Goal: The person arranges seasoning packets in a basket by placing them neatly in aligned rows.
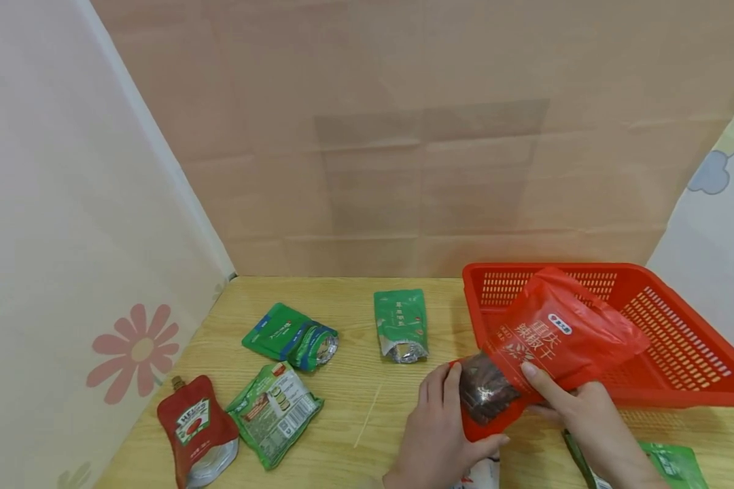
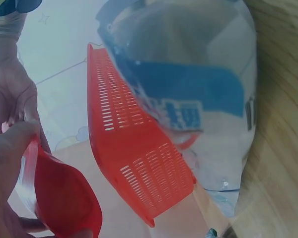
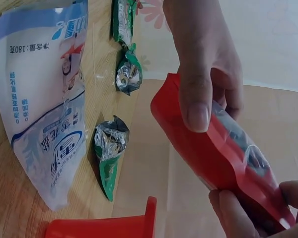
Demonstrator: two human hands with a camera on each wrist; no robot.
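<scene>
A red pouch (image 1: 556, 333) is held off the desk (image 1: 348, 435) in both hands, and in the head view it overlaps the left part of a red basket (image 1: 673, 399). It lies at a slant, its flat, pale-edged upper end pointing up and to the right, its fuller lower end down and to the left. The plastic is bright red and slightly creased, with a small white oval logo, pale Chinese characters and a drawn sprig. Near the lower end a clear window (image 1: 488, 390) shows dark, wrinkled dried chillies behind a glossy film. The left wrist view shows the pouch's dished red end with its rounded edge.

The left hand (image 1: 443, 424) has its grip clamped on the lower end, fingers at one edge and thumb towards the other. The right hand (image 1: 590, 414) has its grip closed around the lower edge, thumb on the printed front, fingers behind.

Close below the left hand stands a white and blue bag (image 3: 42, 94). Two green pouches, one upright (image 1: 400, 322) and one tilted (image 1: 290, 336), lie farther left.
</scene>
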